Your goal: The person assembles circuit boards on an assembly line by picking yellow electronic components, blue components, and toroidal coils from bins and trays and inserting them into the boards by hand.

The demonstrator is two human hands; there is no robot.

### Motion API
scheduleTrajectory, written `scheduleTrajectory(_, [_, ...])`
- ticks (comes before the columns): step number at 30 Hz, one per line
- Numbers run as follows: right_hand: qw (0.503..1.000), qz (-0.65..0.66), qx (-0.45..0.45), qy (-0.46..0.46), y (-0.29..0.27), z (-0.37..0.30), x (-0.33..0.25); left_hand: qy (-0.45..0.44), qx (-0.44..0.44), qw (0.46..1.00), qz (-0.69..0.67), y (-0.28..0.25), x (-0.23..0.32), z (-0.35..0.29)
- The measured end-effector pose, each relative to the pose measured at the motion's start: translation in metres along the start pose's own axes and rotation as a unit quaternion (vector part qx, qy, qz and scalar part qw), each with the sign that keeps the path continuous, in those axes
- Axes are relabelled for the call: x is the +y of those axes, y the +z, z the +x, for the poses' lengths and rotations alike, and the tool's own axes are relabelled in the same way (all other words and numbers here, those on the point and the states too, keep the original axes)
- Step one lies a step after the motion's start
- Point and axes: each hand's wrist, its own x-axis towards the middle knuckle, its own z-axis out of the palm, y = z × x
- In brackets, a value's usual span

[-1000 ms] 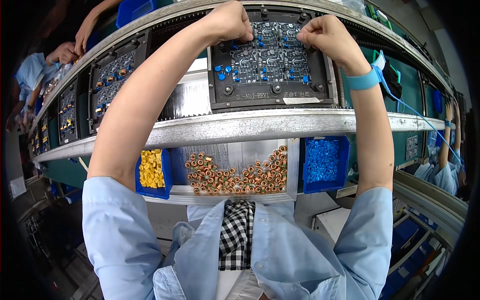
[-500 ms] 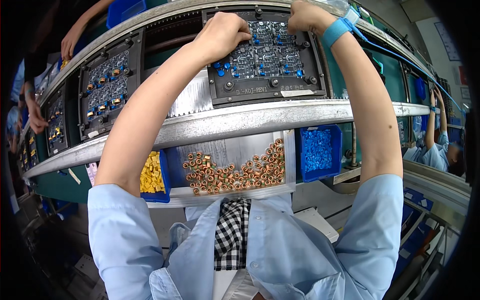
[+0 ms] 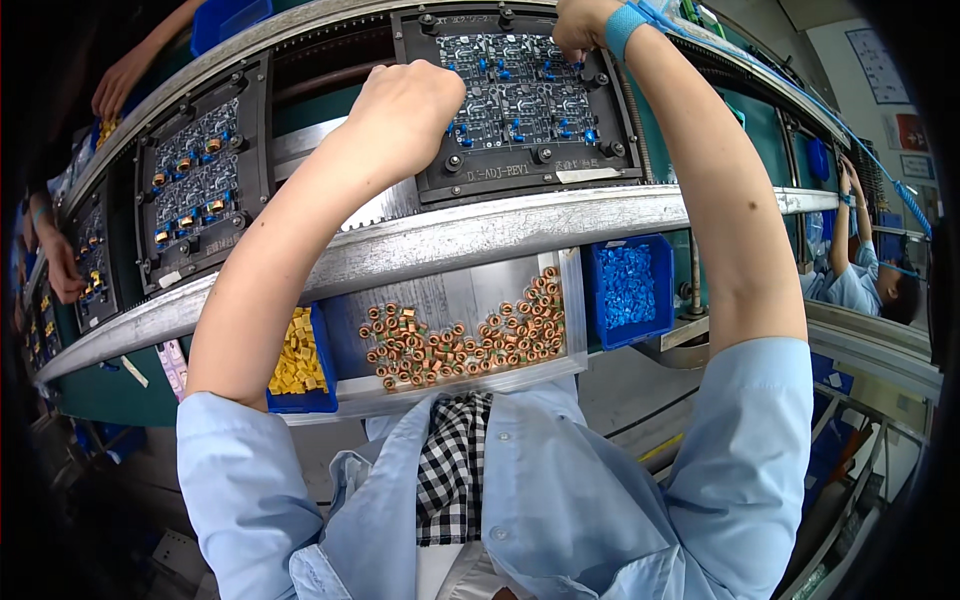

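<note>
A black fixture frame [image 3: 512, 182] in front of me carries a panel of dark circuit boards [image 3: 508, 112] dotted with small blue disc-shaped components [image 3: 517, 127]. My left hand [image 3: 412, 112] is curled closed over the frame's left edge; its fingertips, and anything in them, are hidden under the hand. At the panel's far right corner, my right hand [image 3: 585, 24] reaches down with thumb and fingers drawn together on the board. Whatever it may pinch is too small to make out. A blue wrist strap [image 3: 623, 27] circles my right wrist.
Metal rails [image 3: 480, 225] edge the line. Nearer me are a tray [image 3: 345, 345] of copper-wound ring coils [image 3: 470, 345], a blue bin of yellow parts [image 3: 298, 355] and one of blue parts [image 3: 628, 285]. Another filled fixture [image 3: 195, 180] stands left. Co-workers' hands [image 3: 62, 265] show at left.
My left hand has drawn down and left from the board to the frame's left edge, covering where loose blue components lay. My right hand stays at the panel's far right corner.
</note>
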Motion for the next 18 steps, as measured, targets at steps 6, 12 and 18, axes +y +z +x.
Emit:
scheduleTrajectory(6, [0.999, -0.029, 0.037, -0.003, -0.005, -0.01, -0.008, 0.031, 0.027, 0.999, 0.012, 0.004, 0.0, -0.001])
scheduleTrajectory(12, [0.995, -0.054, 0.078, -0.01, 0.001, -0.032, -0.007, 0.019, 0.03, 0.999, -0.022, 0.008, -0.003, -0.003])
scheduleTrajectory(18, [0.989, -0.077, 0.122, -0.02, -0.003, -0.045, -0.015, -0.029, 0.047, 0.991, -0.124, 0.004, -0.003, -0.004])
